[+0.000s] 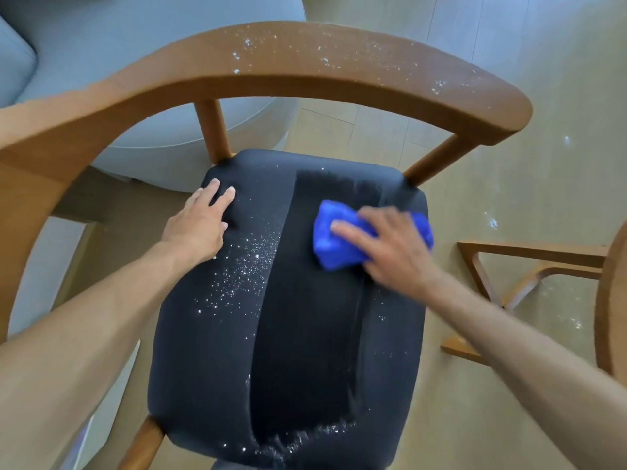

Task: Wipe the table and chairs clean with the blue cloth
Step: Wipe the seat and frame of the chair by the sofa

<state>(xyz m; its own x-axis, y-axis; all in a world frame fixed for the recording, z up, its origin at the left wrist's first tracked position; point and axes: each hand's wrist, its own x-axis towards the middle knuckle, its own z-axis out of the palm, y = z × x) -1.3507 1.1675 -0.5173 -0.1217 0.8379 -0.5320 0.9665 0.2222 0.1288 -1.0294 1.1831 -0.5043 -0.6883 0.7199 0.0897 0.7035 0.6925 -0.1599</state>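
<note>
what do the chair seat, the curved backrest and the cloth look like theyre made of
Chair seat: dark woven fabric, probably padded; the wiped strip shows nap.
Curved backrest: matte brown wood, apparently.
Blue cloth: soft bunched textile, perhaps microfibre, under the right hand.

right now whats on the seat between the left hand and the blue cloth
In the head view, a patch of white crumbs on the black seat, then a dark wiped strip.
</note>
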